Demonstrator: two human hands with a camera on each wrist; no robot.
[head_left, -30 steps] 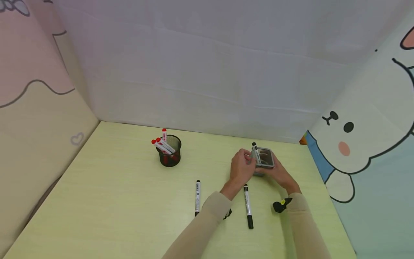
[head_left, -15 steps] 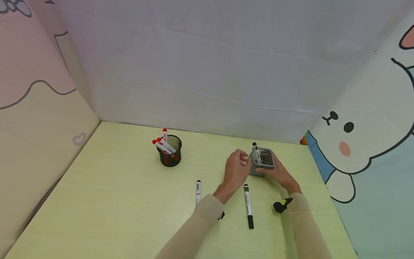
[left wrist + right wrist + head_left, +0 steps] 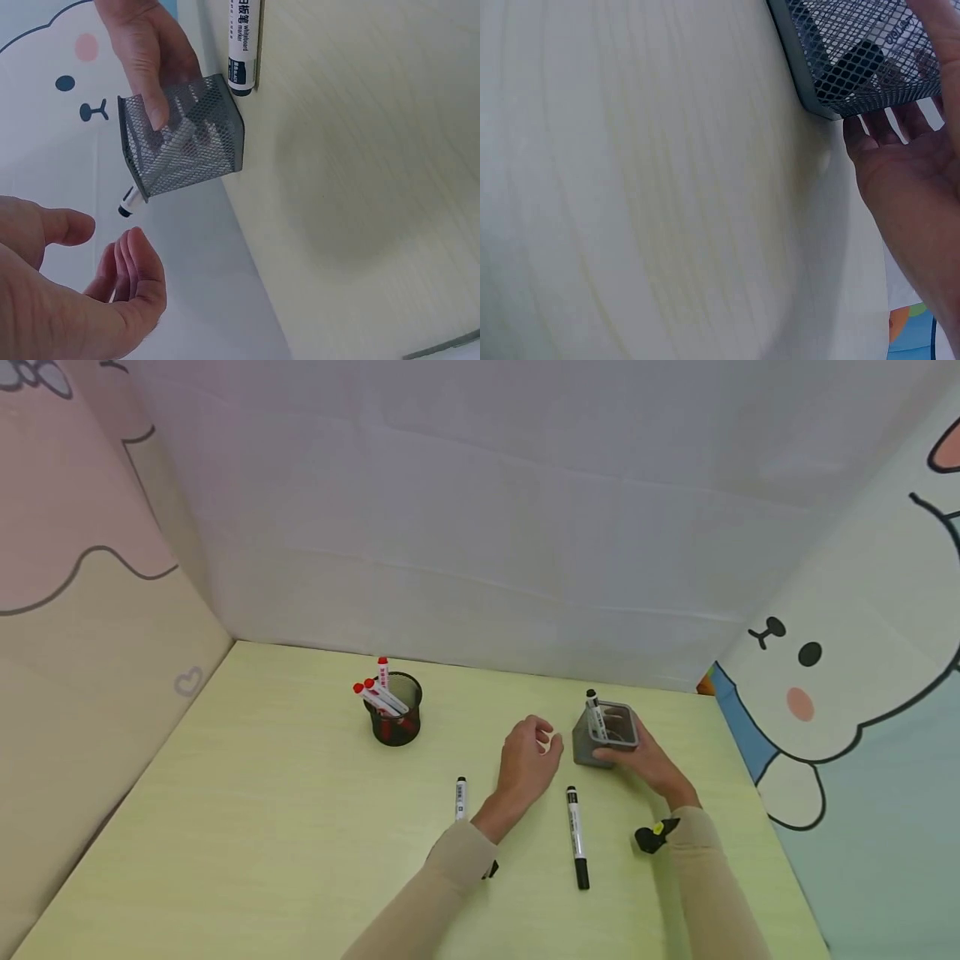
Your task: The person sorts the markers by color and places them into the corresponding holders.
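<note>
A square grey mesh pen holder stands at the right of the table, with one black-capped whiteboard marker leaning inside it. My right hand grips the holder from its right side; in the right wrist view its fingers pass behind the mesh. To the left of the holder, my left hand is in the air with loosely bent fingers and nothing between them. On the table between the forearms lies a black-capped marker. Another black-capped marker is partly hidden by the left sleeve.
A round black mesh cup holding several red-capped markers stands at the back left of the table. A white cloth wall rises behind the table, and printed cloths hang on both sides.
My left hand has drawn away from the marker in the grey holder, moving left and slightly toward me. The right hand keeps its grip on the holder, which stays in place.
</note>
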